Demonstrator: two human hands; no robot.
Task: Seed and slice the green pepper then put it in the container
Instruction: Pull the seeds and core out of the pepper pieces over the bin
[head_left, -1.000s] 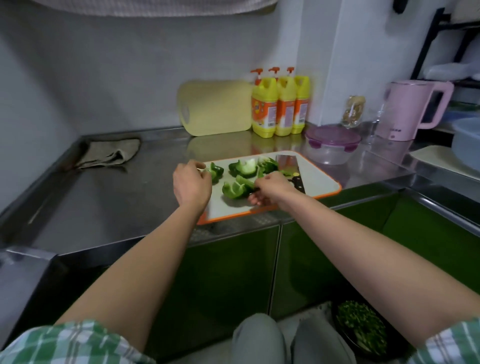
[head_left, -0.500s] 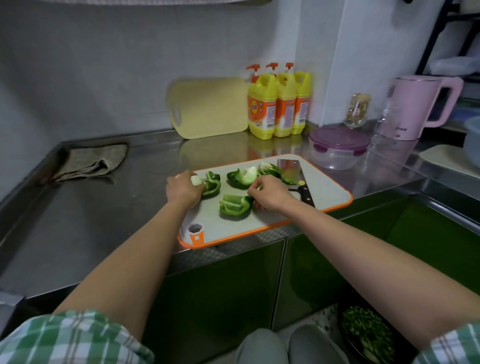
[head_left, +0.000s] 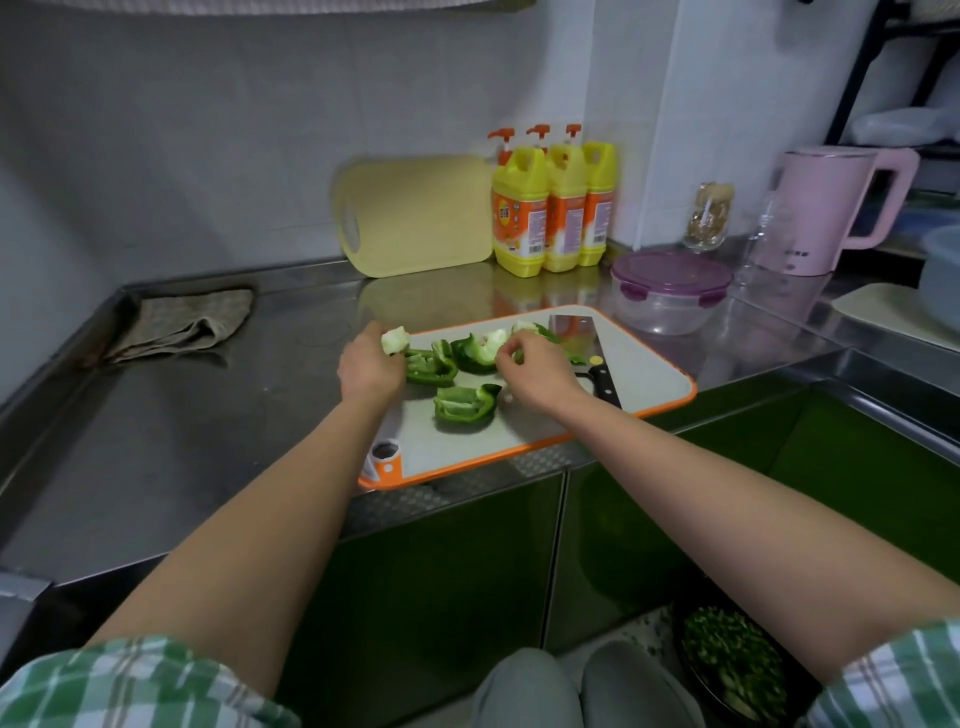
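Several green pepper pieces lie on the white cutting board with an orange rim (head_left: 654, 364). One seeded piece (head_left: 464, 408) sits nearest me; another piece (head_left: 475, 351), with white core inside, lies behind it. My left hand (head_left: 370, 366) pinches a pale seed core (head_left: 396, 340) at the board's left edge. My right hand (head_left: 535, 371) has its fingers closed on the middle pepper piece. A cleaver (head_left: 584, 345) with a black handle rests on the board to the right. The clear container with a purple lid (head_left: 670, 291) stands behind the board, lid on.
A yellow cutting board (head_left: 415, 218) leans on the back wall beside three yellow detergent bottles (head_left: 553, 208). A folded cloth (head_left: 182, 322) lies at the far left. A pink kettle (head_left: 826, 208) and a glass jar (head_left: 709, 215) stand at the right. A dark bowl of chopped greens (head_left: 732, 662) sits on the floor.
My left hand has lifted the pale seed core away from a pepper piece. My right hand left the nearest piece and moved back onto the middle piece.
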